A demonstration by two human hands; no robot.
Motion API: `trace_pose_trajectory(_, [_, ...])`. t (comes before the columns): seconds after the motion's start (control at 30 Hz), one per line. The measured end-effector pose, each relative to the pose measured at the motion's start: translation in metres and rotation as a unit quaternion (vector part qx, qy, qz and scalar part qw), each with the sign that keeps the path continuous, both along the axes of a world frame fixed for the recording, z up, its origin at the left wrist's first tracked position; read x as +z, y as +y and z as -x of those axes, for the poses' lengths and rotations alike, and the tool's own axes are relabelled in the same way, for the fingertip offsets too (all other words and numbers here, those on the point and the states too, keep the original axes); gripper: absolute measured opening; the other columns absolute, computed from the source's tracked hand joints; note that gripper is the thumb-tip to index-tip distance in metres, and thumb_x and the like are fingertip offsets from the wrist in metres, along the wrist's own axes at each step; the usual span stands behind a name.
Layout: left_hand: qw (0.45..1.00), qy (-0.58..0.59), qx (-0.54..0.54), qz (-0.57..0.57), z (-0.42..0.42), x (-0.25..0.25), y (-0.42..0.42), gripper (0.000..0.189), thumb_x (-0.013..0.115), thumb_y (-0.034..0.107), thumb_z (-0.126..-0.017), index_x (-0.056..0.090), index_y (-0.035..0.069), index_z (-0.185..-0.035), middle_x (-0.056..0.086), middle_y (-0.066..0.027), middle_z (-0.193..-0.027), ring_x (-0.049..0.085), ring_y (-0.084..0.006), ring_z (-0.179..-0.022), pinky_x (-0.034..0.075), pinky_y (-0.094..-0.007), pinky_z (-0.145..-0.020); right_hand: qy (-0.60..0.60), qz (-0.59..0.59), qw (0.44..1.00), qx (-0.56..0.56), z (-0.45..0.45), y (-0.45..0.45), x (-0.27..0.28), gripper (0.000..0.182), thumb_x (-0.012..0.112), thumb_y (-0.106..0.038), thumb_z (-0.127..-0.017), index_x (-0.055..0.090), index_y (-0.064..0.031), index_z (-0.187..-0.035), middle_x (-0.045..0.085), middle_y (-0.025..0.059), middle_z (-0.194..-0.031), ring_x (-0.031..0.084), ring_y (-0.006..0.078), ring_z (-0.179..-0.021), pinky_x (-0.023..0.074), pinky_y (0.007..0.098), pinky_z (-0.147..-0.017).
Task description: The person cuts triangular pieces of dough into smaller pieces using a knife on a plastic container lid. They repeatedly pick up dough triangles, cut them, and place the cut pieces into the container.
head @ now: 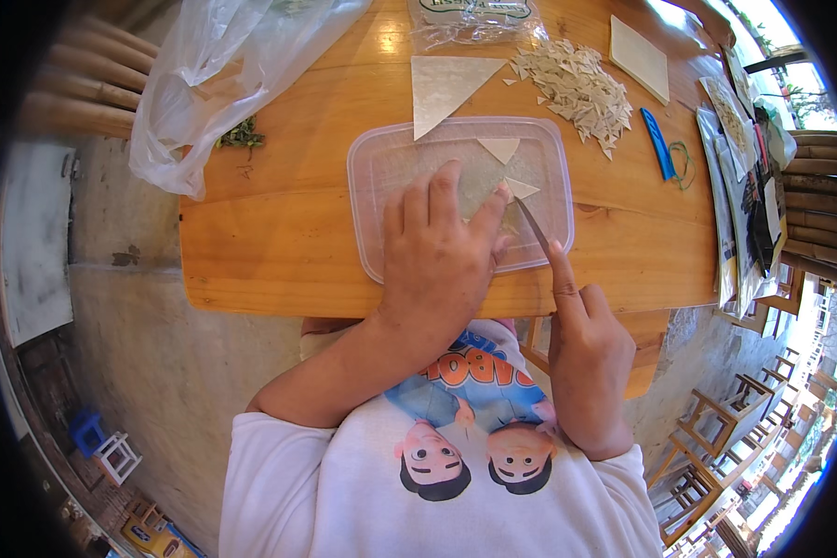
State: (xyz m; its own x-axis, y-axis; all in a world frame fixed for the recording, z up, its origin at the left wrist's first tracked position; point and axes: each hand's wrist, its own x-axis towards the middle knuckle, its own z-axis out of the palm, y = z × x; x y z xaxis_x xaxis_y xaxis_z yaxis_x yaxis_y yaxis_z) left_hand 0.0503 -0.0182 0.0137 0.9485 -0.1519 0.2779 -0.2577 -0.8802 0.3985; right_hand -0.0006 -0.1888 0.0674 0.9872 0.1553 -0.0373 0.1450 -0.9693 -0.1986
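Observation:
My left hand (438, 234) lies palm down over a translucent plastic container lid (383, 150) on the table. Its index fingertip presses a small pale piece of dough sheet (522, 188) against the lid. In my right hand (587, 335) is a knife (532, 222), index finger stretched along its back. The blade tip meets that piece beside the left fingertip. Another pale triangular piece (500, 149) lies farther up the lid. Beyond the lid's far edge, and partly over it, rests a large triangular dough sheet (450, 91). The palm side of my left hand is hidden.
A heap of small cut triangles (575, 87) lies at the far right of the lid. Beyond it are a stack of square sheets (639, 59) and a blue tool with a green cord (657, 143). Plastic bags (230, 77) and chopped greens (240, 134) occupy the wooden table's (286, 230) left.

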Motion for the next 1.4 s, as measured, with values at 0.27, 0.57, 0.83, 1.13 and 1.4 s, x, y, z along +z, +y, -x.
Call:
trace_pose_trajectory(0.27, [0.999, -0.015, 0.01, 0.051, 0.001, -0.005, 0.005, 0.04, 0.077, 0.028, -0.087, 0.069, 0.017, -0.125, 0.054, -0.0168, -0.136, 0.053, -0.0371, -0.119, 0.04, -0.0498, -0.101, -0.031, -0.095, 0.995, 0.023, -0.011, -0.025, 0.006, 0.069, 0.067, 0.004, -0.081, 0.065, -0.0224, -0.144, 0.049, 0.0059, -0.07, 0.054, 0.0217, -0.057, 0.0441, 0.0387, -0.053])
trace_pose_trajectory(0.57, [0.997, -0.033, -0.011, 0.07, 0.002, -0.005, 0.003, 0.037, 0.079, 0.017, -0.083, 0.073, 0.015, -0.12, 0.056, -0.0207, -0.132, 0.054, -0.0391, -0.119, 0.04, -0.0513, -0.102, -0.025, -0.083, 0.988, 0.13, -0.055, -0.047, -0.002, 0.071, 0.071, 0.004, -0.079, 0.067, -0.0283, -0.142, 0.051, 0.0044, -0.07, 0.054, 0.0195, -0.056, 0.0455, 0.0363, -0.054])
trace_pose_trajectory(0.83, [0.997, -0.035, -0.012, 0.062, 0.004, -0.007, 0.002, 0.04, 0.08, 0.015, -0.08, 0.074, 0.014, -0.12, 0.054, -0.0226, -0.137, 0.052, -0.0407, -0.125, 0.039, -0.052, -0.105, -0.029, -0.057, 0.984, 0.168, -0.069, -0.054, 0.0, 0.068, 0.072, 0.0, -0.078, 0.069, -0.0305, -0.139, 0.051, 0.003, -0.07, 0.056, 0.019, -0.057, 0.0464, 0.0359, -0.053])
trace_pose_trajectory(1.13, [0.997, -0.042, -0.014, 0.059, 0.004, -0.008, 0.0, 0.032, 0.074, 0.016, -0.083, 0.074, 0.01, -0.115, 0.053, -0.0237, -0.136, 0.051, -0.0405, -0.125, 0.039, -0.0529, -0.104, -0.03, -0.03, 0.981, 0.191, -0.073, -0.053, 0.005, 0.066, 0.072, -0.001, -0.078, 0.069, -0.0303, -0.138, 0.052, 0.0031, -0.071, 0.058, 0.0199, -0.059, 0.0469, 0.0366, -0.053])
trace_pose_trajectory(1.4, [0.998, -0.042, -0.008, 0.05, 0.005, -0.007, -0.001, 0.033, 0.073, 0.016, -0.083, 0.074, 0.011, -0.115, 0.054, -0.0244, -0.136, 0.051, -0.0413, -0.125, 0.04, -0.0538, -0.103, -0.024, -0.002, 0.977, 0.212, -0.076, -0.054, 0.011, 0.066, 0.071, -0.002, -0.079, 0.068, -0.0272, -0.14, 0.052, 0.0039, -0.073, 0.06, 0.0213, -0.063, 0.0471, 0.0374, -0.055])
